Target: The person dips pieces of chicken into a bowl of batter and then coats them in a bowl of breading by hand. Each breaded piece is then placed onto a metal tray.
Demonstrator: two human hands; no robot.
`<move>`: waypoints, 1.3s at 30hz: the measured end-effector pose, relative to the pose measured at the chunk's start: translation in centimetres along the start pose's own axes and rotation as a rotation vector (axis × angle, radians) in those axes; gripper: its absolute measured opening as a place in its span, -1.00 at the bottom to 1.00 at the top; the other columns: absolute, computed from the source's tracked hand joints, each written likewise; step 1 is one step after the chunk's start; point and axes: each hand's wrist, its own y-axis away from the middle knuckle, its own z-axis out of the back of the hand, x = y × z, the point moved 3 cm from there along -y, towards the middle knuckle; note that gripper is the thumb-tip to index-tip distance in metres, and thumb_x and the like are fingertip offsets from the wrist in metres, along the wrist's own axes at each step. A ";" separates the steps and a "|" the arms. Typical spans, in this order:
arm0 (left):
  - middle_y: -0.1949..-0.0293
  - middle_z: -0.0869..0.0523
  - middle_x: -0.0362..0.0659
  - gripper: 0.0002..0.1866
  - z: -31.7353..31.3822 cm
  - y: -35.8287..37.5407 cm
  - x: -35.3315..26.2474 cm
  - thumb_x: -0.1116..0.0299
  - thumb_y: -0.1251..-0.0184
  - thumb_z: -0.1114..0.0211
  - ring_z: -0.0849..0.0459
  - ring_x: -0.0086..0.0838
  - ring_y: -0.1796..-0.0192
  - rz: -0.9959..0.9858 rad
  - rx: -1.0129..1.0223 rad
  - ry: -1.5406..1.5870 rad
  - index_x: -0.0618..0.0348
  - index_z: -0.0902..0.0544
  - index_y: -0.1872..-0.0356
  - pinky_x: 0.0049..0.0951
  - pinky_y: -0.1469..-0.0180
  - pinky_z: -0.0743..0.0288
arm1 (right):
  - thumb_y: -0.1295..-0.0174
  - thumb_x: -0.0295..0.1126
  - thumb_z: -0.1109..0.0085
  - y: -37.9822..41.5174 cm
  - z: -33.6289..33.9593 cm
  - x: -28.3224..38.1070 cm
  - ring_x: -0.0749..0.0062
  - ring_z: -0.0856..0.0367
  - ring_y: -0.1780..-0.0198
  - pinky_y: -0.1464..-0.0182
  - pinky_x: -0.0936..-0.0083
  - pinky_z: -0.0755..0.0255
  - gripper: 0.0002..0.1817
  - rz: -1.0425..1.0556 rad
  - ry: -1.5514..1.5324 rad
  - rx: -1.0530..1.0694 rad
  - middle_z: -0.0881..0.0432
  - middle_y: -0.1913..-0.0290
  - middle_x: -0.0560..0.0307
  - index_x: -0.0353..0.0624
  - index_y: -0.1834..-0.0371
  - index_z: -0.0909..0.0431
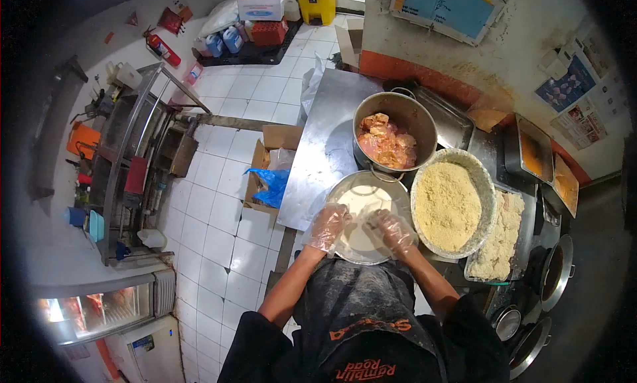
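Observation:
A round metal bowl [361,255] holds a pale, creamy white mixture [358,240]. My left hand [328,228], in a clear plastic glove, is over the bowl's left side with its fingers curled inward. Opposite it, my right hand [393,233], gloved the same way, is over the right side with its fingers bent and drawn together. What either hand grips, if anything, is hidden. Behind the bowl stands a deep metal pot [367,154] of raw, reddish meat pieces [388,143]. To the right, a large basin [490,204] contains yellowish crumbs [448,207].
A tray of crumb-coated pieces [497,240] lies right of the basin. Metal pans [529,147] stand along the wall. The steel table [325,144] extends to the left, with a cardboard box [282,137] and blue bag [270,186] below. Round pans [556,271] sit at the far right.

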 end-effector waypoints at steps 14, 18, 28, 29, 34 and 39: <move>0.35 -0.68 0.07 -0.84 4.3 1.7 -1.3 0.34 -0.21 -0.24 -0.65 -0.04 0.28 -0.164 -0.126 -0.171 0.22 -0.66 0.33 -0.18 0.25 -0.49 | -0.13 -0.20 -0.28 -2.2 7.4 11.6 0.18 -0.63 0.26 0.18 0.40 -0.49 -0.74 -0.194 0.131 -0.026 -0.64 0.30 -0.04 -0.17 0.28 -0.65; 0.33 -0.69 0.05 -0.83 4.6 1.6 -1.2 0.36 -0.18 -0.26 -0.68 -0.08 0.25 0.095 -0.162 0.045 0.22 -0.66 0.27 -0.22 0.22 -0.51 | -0.12 -0.22 -0.29 -2.2 8.1 13.5 0.20 -0.65 0.29 0.21 0.39 -0.49 -0.75 -0.150 0.166 -0.010 -0.66 0.30 -0.02 -0.17 0.27 -0.66; 0.31 -0.72 0.05 -0.76 4.8 1.9 -2.2 0.29 -0.19 -0.30 -0.72 -0.19 0.25 0.169 -0.065 0.121 0.25 -0.66 0.23 -0.30 0.20 -0.55 | -0.08 -0.29 -0.30 -0.9 8.1 16.0 0.18 -0.65 0.30 0.26 0.36 -0.49 -0.78 0.005 0.032 -0.215 -0.64 0.32 0.01 -0.16 0.27 -0.62; 0.31 -0.73 0.03 -0.74 4.9 2.2 -2.3 0.28 -0.19 -0.30 -0.72 -0.26 0.26 0.212 -0.079 0.169 0.26 -0.66 0.22 -0.33 0.20 -0.55 | -0.08 -0.31 -0.29 -0.8 7.9 16.4 0.18 -0.64 0.28 0.25 0.35 -0.49 -0.80 0.056 0.011 -0.233 -0.64 0.30 0.02 -0.15 0.28 -0.61; 0.27 -0.74 -0.02 -0.78 4.3 3.0 -0.4 0.41 -0.16 -0.34 -0.72 -0.40 0.24 0.203 -0.085 0.196 0.27 -0.67 0.18 -0.42 0.16 -0.56 | -0.02 -0.38 -0.34 -1.1 6.2 14.3 0.08 -0.60 0.18 0.13 0.24 -0.49 -0.75 0.149 0.257 -0.206 -0.62 0.22 -0.02 -0.16 0.22 -0.60; 0.31 -0.74 -0.05 -0.79 5.1 3.3 -0.5 0.39 -0.18 -0.34 -0.70 -0.45 0.26 0.282 -0.116 0.197 0.30 -0.67 0.22 -0.44 0.15 -0.54 | -0.07 -0.45 -0.29 -0.3 5.3 13.0 0.08 -0.57 0.10 0.03 0.26 -0.46 -0.70 0.181 0.082 -0.179 -0.60 0.18 -0.08 -0.21 0.10 -0.58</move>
